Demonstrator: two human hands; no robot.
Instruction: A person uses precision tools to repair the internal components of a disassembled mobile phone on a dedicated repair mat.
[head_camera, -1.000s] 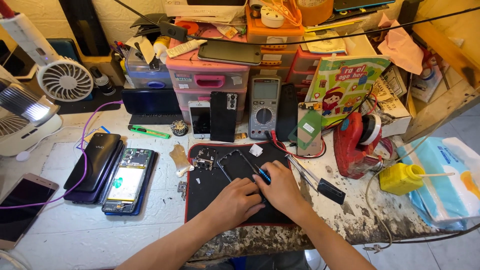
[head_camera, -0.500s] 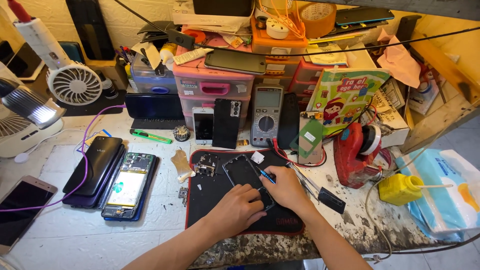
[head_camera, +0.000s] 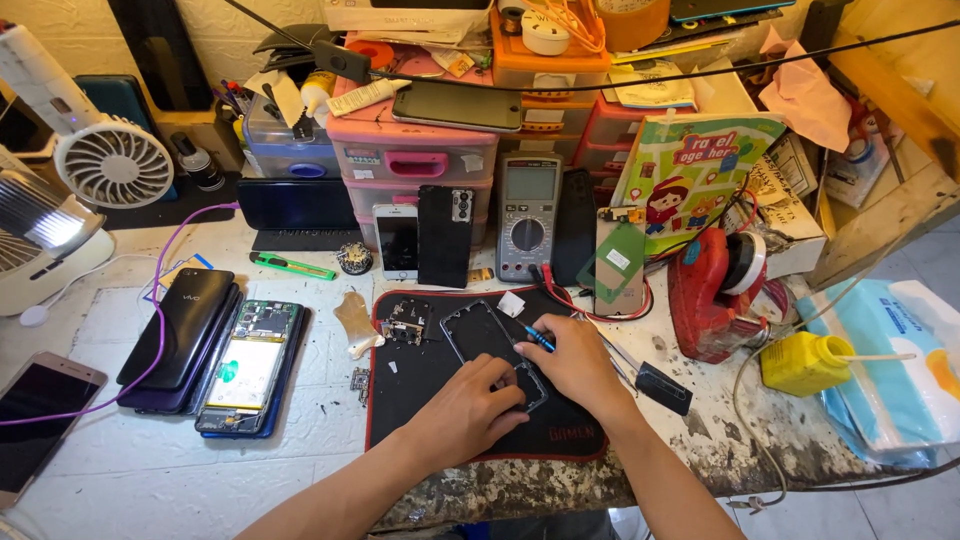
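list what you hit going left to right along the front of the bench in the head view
gold phone → black phone → opened phone → left hand → right hand → red tool → yellow bottle → blue pack

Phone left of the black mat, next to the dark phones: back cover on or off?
Off. The phone lies flat with battery and circuit board exposed, no cover over them.
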